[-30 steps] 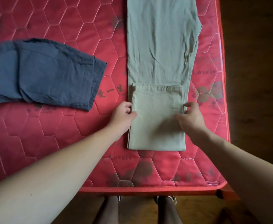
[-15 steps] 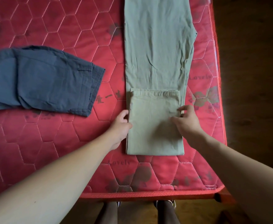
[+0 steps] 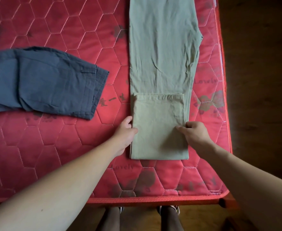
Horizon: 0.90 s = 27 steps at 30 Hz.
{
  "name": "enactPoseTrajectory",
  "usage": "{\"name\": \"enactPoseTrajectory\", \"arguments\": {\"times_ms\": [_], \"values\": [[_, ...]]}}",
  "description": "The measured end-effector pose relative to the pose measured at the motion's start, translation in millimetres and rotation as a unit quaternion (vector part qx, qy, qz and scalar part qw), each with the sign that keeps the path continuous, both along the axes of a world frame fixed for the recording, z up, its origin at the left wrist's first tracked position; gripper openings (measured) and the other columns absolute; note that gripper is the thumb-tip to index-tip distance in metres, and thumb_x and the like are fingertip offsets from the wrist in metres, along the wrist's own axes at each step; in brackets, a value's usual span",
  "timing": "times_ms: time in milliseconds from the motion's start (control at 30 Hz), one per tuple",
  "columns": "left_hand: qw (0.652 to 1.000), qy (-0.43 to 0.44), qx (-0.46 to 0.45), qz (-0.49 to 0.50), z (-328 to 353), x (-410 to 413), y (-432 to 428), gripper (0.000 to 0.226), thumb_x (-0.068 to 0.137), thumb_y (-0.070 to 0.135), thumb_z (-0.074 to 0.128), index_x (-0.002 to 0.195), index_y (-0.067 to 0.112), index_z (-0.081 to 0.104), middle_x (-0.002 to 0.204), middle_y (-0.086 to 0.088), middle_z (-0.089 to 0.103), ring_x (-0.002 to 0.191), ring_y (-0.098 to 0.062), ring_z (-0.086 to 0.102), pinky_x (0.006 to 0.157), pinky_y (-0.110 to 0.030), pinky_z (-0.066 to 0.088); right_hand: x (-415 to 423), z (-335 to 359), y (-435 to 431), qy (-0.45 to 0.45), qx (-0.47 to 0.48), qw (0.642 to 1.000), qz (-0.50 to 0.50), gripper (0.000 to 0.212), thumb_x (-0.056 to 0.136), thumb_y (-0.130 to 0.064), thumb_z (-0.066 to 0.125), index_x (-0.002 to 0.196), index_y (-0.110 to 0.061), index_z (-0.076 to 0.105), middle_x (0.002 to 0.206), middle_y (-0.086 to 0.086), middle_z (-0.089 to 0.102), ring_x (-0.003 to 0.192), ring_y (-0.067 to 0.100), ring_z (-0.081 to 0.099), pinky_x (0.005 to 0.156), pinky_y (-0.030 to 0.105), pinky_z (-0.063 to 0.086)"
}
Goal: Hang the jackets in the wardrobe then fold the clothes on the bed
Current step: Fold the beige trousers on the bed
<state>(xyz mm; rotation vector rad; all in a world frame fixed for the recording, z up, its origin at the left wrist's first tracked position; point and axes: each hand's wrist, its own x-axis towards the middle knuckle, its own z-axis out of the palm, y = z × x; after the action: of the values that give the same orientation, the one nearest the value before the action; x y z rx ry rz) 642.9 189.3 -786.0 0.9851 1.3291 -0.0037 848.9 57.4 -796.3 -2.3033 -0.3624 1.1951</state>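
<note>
On the right half of the red quilted mattress (image 3: 61,147) lie the khaki trousers (image 3: 162,55), flat, with their long axis running straight away from the person. The far end passes out of view at the top. The near end is doubled back over the legs, making a flap (image 3: 158,124) whose crease faces the person and whose hemmed edge points away. This flap sits square on the layer beneath, just short of the mattress's near border and close to its right side.

The left hand (image 3: 126,130) is at the flap's left edge: its thumb lies on top of the cloth and its fingers are curled against the edge, pinching it, though the fingertips are hidden. The right hand (image 3: 194,133) is at the flap's right edge, level with the left. Its thumb reaches inward across the cloth and its fingers are bent together over the edge, clamping the layers. Both forearms stretch in from the bottom corners.

A folded navy garment (image 3: 41,82) lies to the left, well apart from the trousers. Its long axis runs across the mattress, slightly tilted, with a stitched band at the end toward the trousers; the other end runs off the left side. A dark wooden floor (image 3: 260,80) shows to the right of the mattress. The person's legs (image 3: 111,219) stand below the near border.
</note>
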Motion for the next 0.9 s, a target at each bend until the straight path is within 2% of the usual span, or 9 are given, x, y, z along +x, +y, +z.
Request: {"name": "enactPoseTrajectory", "arguments": {"times_ms": [133, 200, 267, 400, 467, 567, 733, 833, 900], "values": [[1.000, -0.003, 0.011, 0.001, 0, 3, -6, 0.043, 0.094, -0.007, 0.048, 0.130, 0.015, 0.054, 0.107, -0.004, 0.072, 0.098, -0.019, 0.072, 0.085, -0.035, 0.057, -10, 2, -15, -0.079, 0.007, 0.997, 0.005, 0.037, 0.089, -0.025, 0.066, 0.069, 0.004, 0.055, 0.062, 0.021, 0.054, 0.059, 0.034, 0.043, 0.053, 0.043, 0.039], [1.000, -0.003, 0.026, -0.010, 0, 4, -10, 0.038, 0.093, -0.005, 0.050, 0.122, 0.020, 0.058, 0.107, -0.002, 0.073, 0.099, -0.019, 0.072, 0.083, -0.029, 0.056, -13, 2, -20, -0.115, 0.012, 0.993, 0.008, 0.036, 0.090, -0.024, 0.064, 0.070, 0.004, 0.057, 0.067, 0.024, 0.059, 0.065, 0.042, 0.050, 0.057, 0.047, 0.044], [0.999, 0.005, 0.043, -0.014, 0, 5, -14, 0.034, 0.092, -0.002, 0.052, 0.112, 0.024, 0.060, 0.105, 0.000, 0.073, 0.100, -0.020, 0.071, 0.084, -0.028, 0.056, -14, 3, -20, -0.112, 0.010, 0.994, 0.001, 0.035, 0.089, -0.023, 0.063, 0.067, 0.003, 0.054, 0.059, 0.018, 0.054, 0.058, 0.034, 0.044, 0.053, 0.042, 0.039], [0.998, 0.030, 0.056, -0.014, -1, 5, -18, 0.031, 0.092, -0.001, 0.054, 0.115, 0.018, 0.061, 0.106, -0.002, 0.072, 0.103, -0.024, 0.070, 0.094, -0.042, 0.054, -11, 4, -23, -0.031, 0.015, 0.998, -0.056, 0.034, 0.092, -0.022, 0.062, 0.061, -0.009, 0.054, 0.050, -0.008, 0.043, 0.053, 0.014, 0.038, 0.046, 0.026, 0.029], [0.998, 0.032, 0.057, -0.016, -1, 5, -18, 0.029, 0.092, 0.000, 0.055, 0.116, 0.016, 0.061, 0.106, -0.004, 0.072, 0.103, -0.026, 0.070, 0.094, -0.043, 0.054, -6, 6, -21, -0.017, 0.016, 0.999, -0.040, 0.034, 0.091, -0.020, 0.062, 0.062, -0.007, 0.054, 0.056, -0.006, 0.049, 0.056, 0.013, 0.042, 0.048, 0.025, 0.032], [0.997, 0.032, 0.064, -0.015, 0, 7, -16, 0.027, 0.093, 0.001, 0.055, 0.115, 0.014, 0.062, 0.105, -0.006, 0.073, 0.102, -0.028, 0.070, 0.092, -0.043, 0.055, 2, 10, -15, -0.101, -0.002, 0.994, 0.051, 0.033, 0.087, -0.017, 0.065, 0.061, -0.004, 0.051, 0.081, 0.010, 0.052, 0.080, 0.022, 0.045, 0.068, 0.031, 0.035], [0.994, 0.015, 0.102, 0.020, 6, 5, -15, 0.020, 0.094, -0.003, 0.053, 0.104, 0.012, 0.062, 0.098, -0.005, 0.075, 0.091, -0.026, 0.072, 0.083, -0.043, 0.057, -2, 18, -2, -0.035, 0.067, 0.997, 0.024, 0.023, 0.092, -0.016, 0.062, 0.081, 0.002, 0.051, 0.071, 0.005, 0.047, 0.067, 0.017, 0.042, 0.058, 0.035, 0.033], [0.991, -0.034, 0.117, 0.063, 20, 9, -1, 0.022, 0.093, -0.007, 0.051, 0.095, 0.014, 0.060, 0.088, -0.001, 0.075, 0.077, -0.015, 0.068, 0.070, -0.034, 0.053, 5, 31, 17, -0.009, 0.118, 0.993, -0.010, 0.009, 0.096, -0.016, 0.060, 0.094, -0.007, 0.059, 0.085, 0.012, 0.064, 0.075, 0.018, 0.055, 0.066, 0.036, 0.047], [0.987, -0.057, 0.131, 0.074, 33, 22, 22, 0.024, 0.094, -0.008, 0.052, 0.096, 0.015, 0.059, 0.088, -0.002, 0.074, 0.078, -0.016, 0.067, 0.072, -0.035, 0.053, 20, 45, 42, -0.012, 0.155, 0.988, -0.019, 0.002, 0.096, -0.016, 0.061, 0.094, -0.016, 0.062, 0.091, 0.007, 0.069, 0.076, 0.011, 0.061, 0.069, 0.031, 0.051]]}}
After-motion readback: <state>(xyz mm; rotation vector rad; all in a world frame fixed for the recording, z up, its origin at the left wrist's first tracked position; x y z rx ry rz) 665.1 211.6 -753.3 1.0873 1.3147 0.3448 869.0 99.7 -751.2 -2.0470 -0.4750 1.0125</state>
